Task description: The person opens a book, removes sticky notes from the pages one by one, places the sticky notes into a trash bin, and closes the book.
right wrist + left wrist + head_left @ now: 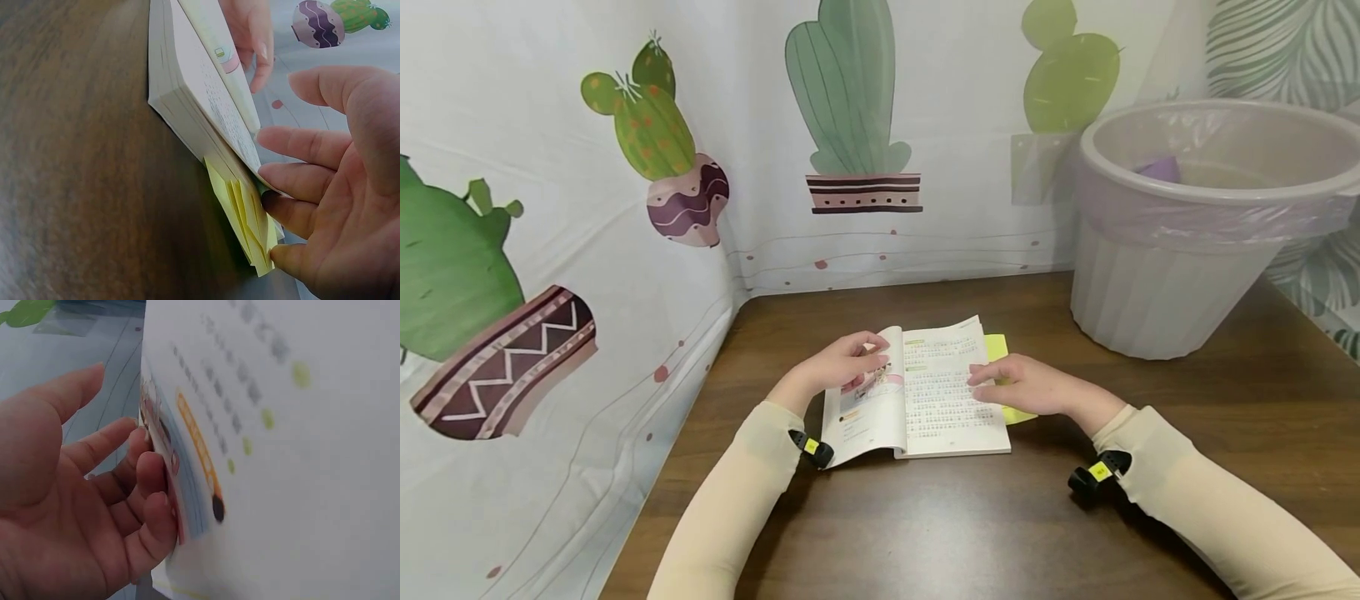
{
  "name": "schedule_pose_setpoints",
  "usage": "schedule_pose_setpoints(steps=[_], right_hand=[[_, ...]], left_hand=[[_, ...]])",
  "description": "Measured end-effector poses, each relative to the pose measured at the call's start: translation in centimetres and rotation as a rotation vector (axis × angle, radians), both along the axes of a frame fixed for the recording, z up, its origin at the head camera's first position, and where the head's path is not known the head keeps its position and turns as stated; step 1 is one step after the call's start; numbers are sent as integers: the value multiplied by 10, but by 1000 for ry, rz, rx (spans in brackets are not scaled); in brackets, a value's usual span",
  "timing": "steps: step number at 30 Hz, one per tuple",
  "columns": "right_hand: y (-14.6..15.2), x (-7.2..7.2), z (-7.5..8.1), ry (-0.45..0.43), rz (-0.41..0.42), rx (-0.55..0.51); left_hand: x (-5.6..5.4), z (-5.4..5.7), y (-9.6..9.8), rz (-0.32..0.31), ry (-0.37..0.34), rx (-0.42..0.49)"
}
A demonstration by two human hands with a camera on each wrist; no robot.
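Observation:
An open book (951,408) lies on the table, with printed text on its right page and a coloured picture on the left page (275,487). My left hand (848,362) is over the left page, its fingers loosely bent with the fingertips against the paper in the left wrist view. At the right page's outer edge is my right hand (1026,385), fingers extended and fingertips touching the page. Yellow paper slips (240,219) stick out from between the pages beneath the right hand's fingers. The left page bows upward near the spine.
A grey bin (1165,275) with a clear liner stands at the back right, a purple thing (1161,169) inside it. The brown wooden table (925,533) meets a cactus-print cloth (962,242) behind and at the left.

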State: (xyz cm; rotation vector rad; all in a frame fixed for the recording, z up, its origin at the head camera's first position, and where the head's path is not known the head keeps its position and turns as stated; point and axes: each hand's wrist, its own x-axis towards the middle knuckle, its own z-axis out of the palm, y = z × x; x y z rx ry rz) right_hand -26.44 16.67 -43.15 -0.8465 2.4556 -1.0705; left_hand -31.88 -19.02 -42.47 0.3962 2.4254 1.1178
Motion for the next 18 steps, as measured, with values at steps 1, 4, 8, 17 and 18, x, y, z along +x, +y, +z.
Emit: schedule_pose_setpoints(steps=[1,4,8,17,18], right_hand=[[0,0,0,0,1,0],[0,0,0,3,2,2],[0,0,0,5,-2,8],[0,-1,0,-6,-15,9],[0,-1,0,-4,-15,11]], left_hand=[[1,-1,-2,2,-2,-4],[4,-4,-8,16,-6,0],[7,-8,-12,37,13,24],[7,-14,-13,66,16,79],[7,-14,-13,67,14,81]])
